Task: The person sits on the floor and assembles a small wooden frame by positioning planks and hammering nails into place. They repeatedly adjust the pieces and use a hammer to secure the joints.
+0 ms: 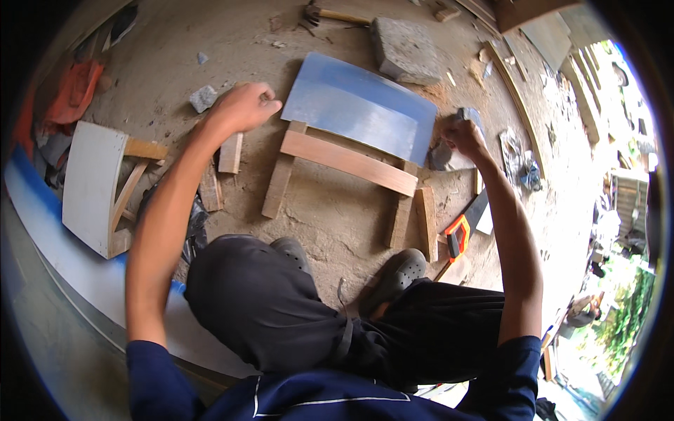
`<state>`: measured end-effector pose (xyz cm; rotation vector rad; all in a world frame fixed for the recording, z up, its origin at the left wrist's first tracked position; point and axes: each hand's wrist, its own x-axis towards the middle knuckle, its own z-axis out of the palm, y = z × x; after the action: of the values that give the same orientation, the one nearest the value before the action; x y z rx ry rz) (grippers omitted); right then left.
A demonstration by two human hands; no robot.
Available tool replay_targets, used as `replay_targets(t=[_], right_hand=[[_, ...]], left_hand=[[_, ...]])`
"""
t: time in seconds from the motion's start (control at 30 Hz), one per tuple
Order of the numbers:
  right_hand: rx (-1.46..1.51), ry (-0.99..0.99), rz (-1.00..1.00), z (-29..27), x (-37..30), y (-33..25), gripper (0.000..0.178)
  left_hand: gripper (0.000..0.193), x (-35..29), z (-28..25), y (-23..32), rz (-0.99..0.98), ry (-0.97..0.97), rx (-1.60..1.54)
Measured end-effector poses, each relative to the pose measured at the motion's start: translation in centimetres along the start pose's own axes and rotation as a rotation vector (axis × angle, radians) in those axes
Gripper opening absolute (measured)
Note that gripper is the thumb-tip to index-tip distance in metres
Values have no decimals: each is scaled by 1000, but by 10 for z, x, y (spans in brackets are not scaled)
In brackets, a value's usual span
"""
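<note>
Between my hands on the ground stands a small wooden frame (349,163) with two short legs, and a glossy blue panel (351,105) at its far side. My left hand (247,107) hovers just off the panel's left edge, its fingers curled closed; whatever may be inside them is hidden. Beyond the panel's right edge, my right hand (462,135) is closed too, beside a grey lump (453,157) that looks like stone or a bag. Whether it touches that lump I cannot tell, and its fingertips are hidden.
A concrete block (405,50) and a hammer (344,17) lie beyond the panel. At right rests a handsaw (460,235) with an orange and black handle. A white-panelled wooden piece (91,186) stands at left. Wood offcuts (230,153) and a loose stone (203,98) are scattered about.
</note>
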<state>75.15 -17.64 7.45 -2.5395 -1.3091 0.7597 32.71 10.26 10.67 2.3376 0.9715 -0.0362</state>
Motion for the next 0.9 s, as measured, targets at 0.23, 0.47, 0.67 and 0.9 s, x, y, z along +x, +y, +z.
replay_targets(t=[0.23, 0.47, 0.67, 0.9], right_hand=[[131, -81, -72, -25, -3, 18, 15], [-368, -358, 24, -11, 40, 65, 16], [-231, -363, -9, -11, 9, 84, 12], [-414, -589, 158, 73, -4, 195, 19]], left_hand=[[38, 70, 11, 155, 202, -282, 460], [38, 104, 101, 277, 280, -384, 633], [39, 111, 162, 331, 350, -510, 693], [36, 123, 212, 332, 415, -572, 682]])
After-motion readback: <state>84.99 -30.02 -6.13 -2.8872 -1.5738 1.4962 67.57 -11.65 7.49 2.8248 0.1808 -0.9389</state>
